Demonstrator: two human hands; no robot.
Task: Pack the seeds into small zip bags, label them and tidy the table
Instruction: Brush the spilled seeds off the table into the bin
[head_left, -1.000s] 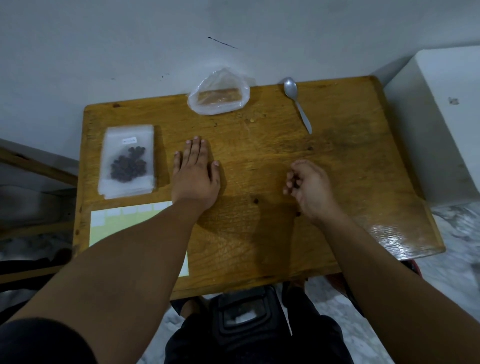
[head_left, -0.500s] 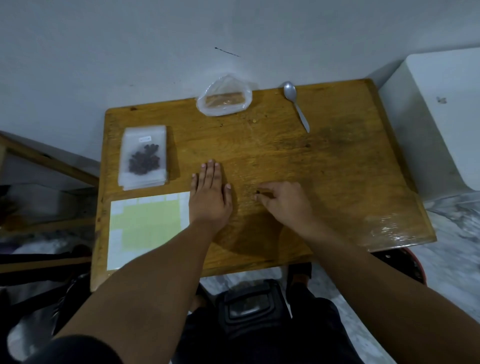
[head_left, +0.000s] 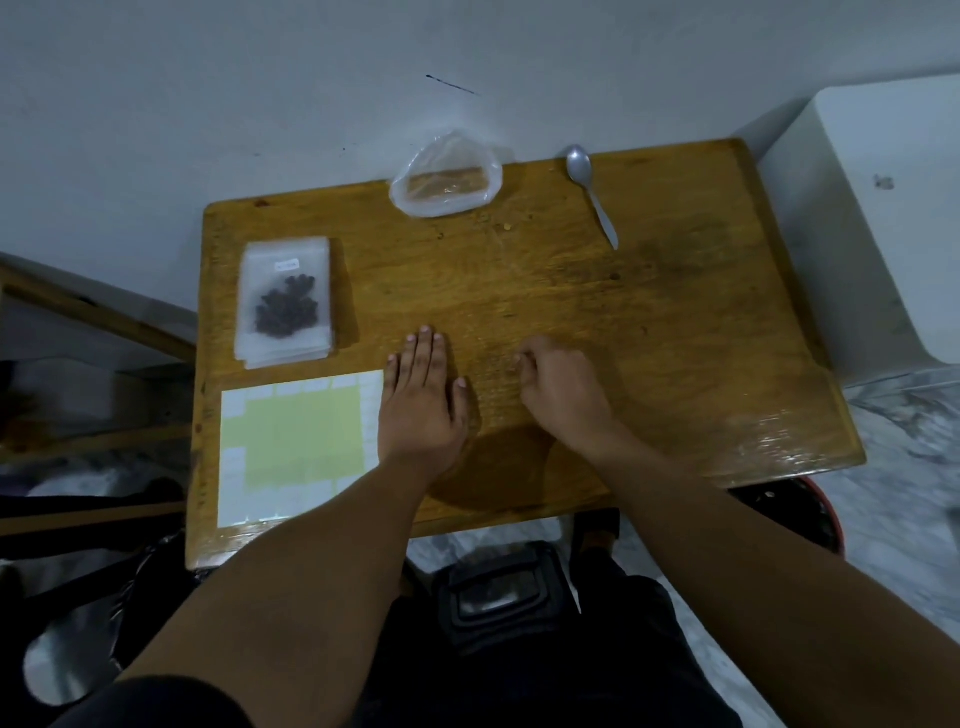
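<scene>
Left hand (head_left: 423, 389) laid flat, empty, on worktop (head_left: 649, 332). Right hand (head_left: 561, 384) pinched; tiny seed inside cannot be told. Loose seeds best pinched gently, one by one.

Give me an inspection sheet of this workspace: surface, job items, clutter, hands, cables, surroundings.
Surface: wooden table, glossy, a few loose seeds or crumbs near its far edge.
Job's things: stack of small zip bags, the top one labelled and holding dark seeds; label sheet at the near left, most middle labels gone; clear bag of brown seeds at the far edge; spoon lying beside it.
Clutter: nothing seen beyond the loose bits.
Hands: left hand flat on the table, palm down; right hand fingers pinched together at the tabletop, anything held too small to tell.
Cables: nothing seen.
Surroundings: grey wall behind, white box to the right, marbled floor.
</scene>
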